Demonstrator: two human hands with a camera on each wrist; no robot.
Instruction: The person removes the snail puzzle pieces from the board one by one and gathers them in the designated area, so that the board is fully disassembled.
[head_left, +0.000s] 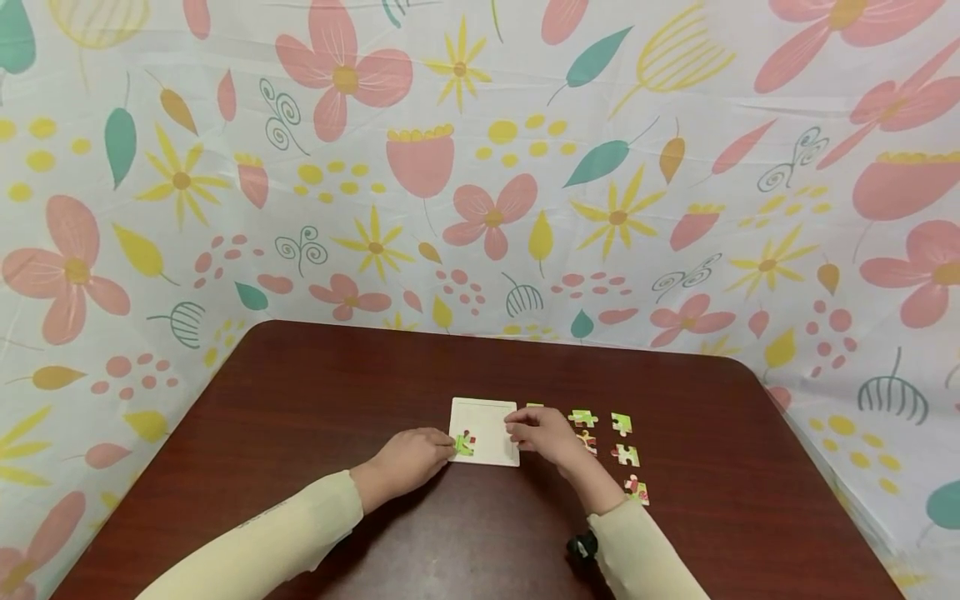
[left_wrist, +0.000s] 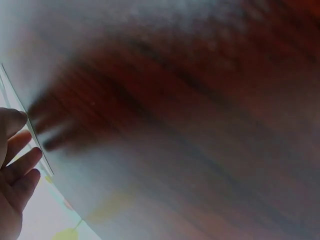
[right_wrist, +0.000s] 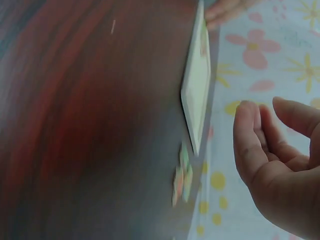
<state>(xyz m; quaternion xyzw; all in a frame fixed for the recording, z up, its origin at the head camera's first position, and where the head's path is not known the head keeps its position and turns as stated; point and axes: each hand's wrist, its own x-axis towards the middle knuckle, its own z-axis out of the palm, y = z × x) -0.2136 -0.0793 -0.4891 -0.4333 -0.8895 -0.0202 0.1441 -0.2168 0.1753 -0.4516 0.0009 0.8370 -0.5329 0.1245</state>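
A white square puzzle board (head_left: pixel 491 425) lies flat on the table, with one green-and-red jigsaw piece (head_left: pixel 465 444) in its near left corner. My left hand (head_left: pixel 411 460) rests with its fingers at the board's left edge; the left wrist view has the fingertips (left_wrist: pixel 34 152) right along that edge. Over the board's right edge is my right hand (head_left: pixel 551 435). In the right wrist view its fingers (right_wrist: pixel 245 132) bend loosely, thumb apart, with nothing between them. Loose jigsaw pieces lie beside and partly behind this hand, among them a green one (head_left: pixel 622 423).
Several more pieces lie on the right, such as a green-and-white piece (head_left: pixel 582 418) and a nearer red-and-green piece (head_left: pixel 637 490). The dark brown table (head_left: pixel 337 375) has rounded far corners. A flowered cloth (head_left: pixel 480 167) hangs behind it.
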